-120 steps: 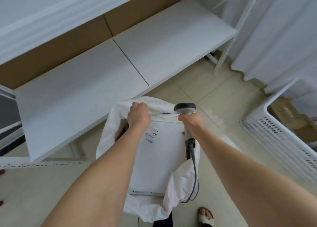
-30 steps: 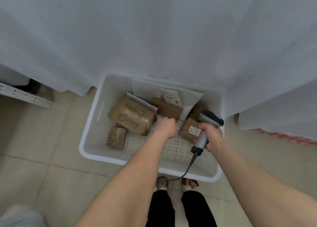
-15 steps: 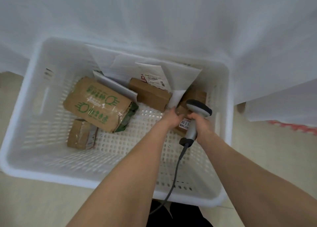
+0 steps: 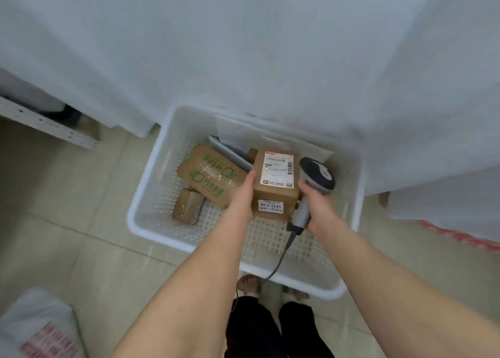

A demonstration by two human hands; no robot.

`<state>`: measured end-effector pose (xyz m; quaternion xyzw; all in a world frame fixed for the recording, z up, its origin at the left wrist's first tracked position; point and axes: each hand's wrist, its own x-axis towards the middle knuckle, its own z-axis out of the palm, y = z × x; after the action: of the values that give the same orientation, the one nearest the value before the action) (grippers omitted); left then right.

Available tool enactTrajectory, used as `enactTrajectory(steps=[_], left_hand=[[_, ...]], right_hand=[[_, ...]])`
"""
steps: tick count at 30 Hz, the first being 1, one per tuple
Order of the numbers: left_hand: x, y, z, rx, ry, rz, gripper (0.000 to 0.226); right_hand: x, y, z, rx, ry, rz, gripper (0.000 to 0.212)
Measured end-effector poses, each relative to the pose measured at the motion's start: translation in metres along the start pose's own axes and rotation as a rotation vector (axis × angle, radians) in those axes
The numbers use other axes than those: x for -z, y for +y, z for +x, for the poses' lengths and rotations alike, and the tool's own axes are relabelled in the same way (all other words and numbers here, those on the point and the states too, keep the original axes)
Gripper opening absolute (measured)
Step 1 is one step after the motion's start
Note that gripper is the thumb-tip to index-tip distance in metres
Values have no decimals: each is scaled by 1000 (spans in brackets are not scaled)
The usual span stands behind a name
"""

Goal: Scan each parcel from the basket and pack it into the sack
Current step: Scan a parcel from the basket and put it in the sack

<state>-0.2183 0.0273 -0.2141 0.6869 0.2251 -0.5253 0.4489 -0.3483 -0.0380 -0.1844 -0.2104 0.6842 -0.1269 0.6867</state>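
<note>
Parcel [image 4: 274, 184], brown carton held label-up over basket [image 4: 151, 230] near its right wall: left hand [image 4: 242, 198] grips its left side, right hand [image 4: 315, 203] clasps scanner [image 4: 318, 177]; probably light, stiff, best held across side faces.

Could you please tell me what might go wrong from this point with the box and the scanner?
The left hand grips the box by one side only, so it may drop into the basket. The scanner in the right hand sits beside the label, not facing it, so the scan may miss. The cable trails past the feet and could snag.
</note>
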Motion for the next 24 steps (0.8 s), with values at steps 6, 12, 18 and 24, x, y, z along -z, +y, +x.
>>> enactTrajectory(steps=[6, 12, 18, 24], left_hand=[[71, 78, -130, -195, 17, 55, 51], [138, 144, -254, -195, -45, 69, 19], [177, 179, -337, -264, -92, -52, 50], [222, 190, -378, -451, -9, -167, 59]], right_hand=[[-48, -40, -131, 9, -115, -78, 25], [-88, -90, -248, 126, -258, -211, 36], [-113, -124, -332, 249, -339, -290, 34], [-130, -131, -407, 493, -409, -344, 13]])
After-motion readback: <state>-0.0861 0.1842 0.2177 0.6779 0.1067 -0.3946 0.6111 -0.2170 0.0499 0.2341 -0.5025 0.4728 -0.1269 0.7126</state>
